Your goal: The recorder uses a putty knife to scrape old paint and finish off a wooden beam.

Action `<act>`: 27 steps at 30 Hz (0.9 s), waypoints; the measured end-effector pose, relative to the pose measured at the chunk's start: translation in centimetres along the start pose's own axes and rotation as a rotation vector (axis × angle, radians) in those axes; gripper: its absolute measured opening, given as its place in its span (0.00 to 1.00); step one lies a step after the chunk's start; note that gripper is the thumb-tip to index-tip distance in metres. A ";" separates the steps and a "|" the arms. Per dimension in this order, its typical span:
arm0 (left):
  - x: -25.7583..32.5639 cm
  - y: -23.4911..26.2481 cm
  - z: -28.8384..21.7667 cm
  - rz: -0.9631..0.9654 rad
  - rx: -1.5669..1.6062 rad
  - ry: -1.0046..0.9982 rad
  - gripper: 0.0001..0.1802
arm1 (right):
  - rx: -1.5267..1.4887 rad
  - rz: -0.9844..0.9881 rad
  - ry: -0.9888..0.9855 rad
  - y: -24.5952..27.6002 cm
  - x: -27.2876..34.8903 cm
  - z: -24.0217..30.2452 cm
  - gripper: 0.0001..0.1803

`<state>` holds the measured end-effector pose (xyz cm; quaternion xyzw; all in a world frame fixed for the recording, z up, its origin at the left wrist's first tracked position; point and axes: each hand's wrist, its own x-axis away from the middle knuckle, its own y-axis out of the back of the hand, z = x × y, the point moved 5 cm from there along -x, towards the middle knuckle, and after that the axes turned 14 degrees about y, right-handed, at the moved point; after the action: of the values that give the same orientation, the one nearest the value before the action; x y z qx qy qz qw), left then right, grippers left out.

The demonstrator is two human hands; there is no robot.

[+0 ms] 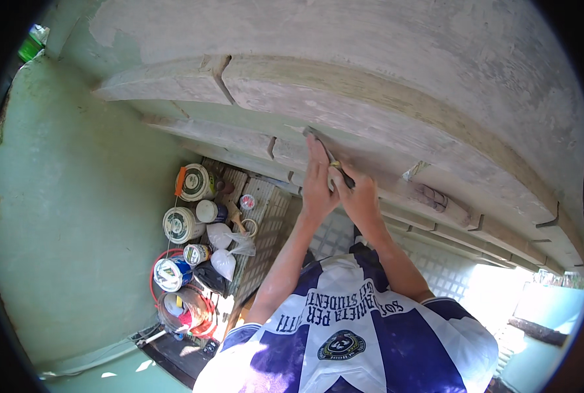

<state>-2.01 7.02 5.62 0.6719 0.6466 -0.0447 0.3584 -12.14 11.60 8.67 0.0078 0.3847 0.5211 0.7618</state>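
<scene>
Scraper [331, 164] angled up-left against ledge [370, 98]; right hand [357, 193] grips handle, left hand [318, 180] presses blade.

Down by the pale green wall [62, 216] stands a cluster of paint cans [182, 224], their lids round and white, one [197, 182] with an orange handle beside it. A blue-and-white tin [169, 273] sits inside a red hoop. Two knotted white plastic bags [225, 262] lie just beside them on a slatted wooden pallet [266, 216]. A work glove [431, 196] rests on a ledge to the right.
</scene>
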 end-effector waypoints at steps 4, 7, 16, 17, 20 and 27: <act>0.1 0.1 0.5 0.040 -0.016 -0.011 0.48 | 0.002 0.065 -0.066 0.9 0.2 0.3 0.16; 1.7 -1.7 -0.5 0.165 -0.018 -0.029 0.46 | 0.023 0.026 -0.111 3.8 2.7 -0.6 0.16; 1.8 -4.2 -1.7 0.257 -0.110 -0.190 0.45 | 0.182 0.022 -0.199 7.0 2.8 0.2 0.15; 1.5 -3.7 -1.4 0.188 -0.083 -0.147 0.45 | 0.138 0.021 -0.161 6.3 2.1 0.3 0.15; 0.0 -2.4 -1.6 0.069 -0.040 -0.071 0.45 | 0.078 0.018 -0.080 4.2 0.5 0.0 0.16; 3.2 -4.3 -3.5 0.269 -0.052 -0.125 0.47 | 0.189 0.046 -0.156 8.5 4.0 0.1 0.16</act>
<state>-6.76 11.18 4.73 0.7388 0.5282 -0.0213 0.4180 -18.12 18.68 9.91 0.1289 0.3711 0.4978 0.7732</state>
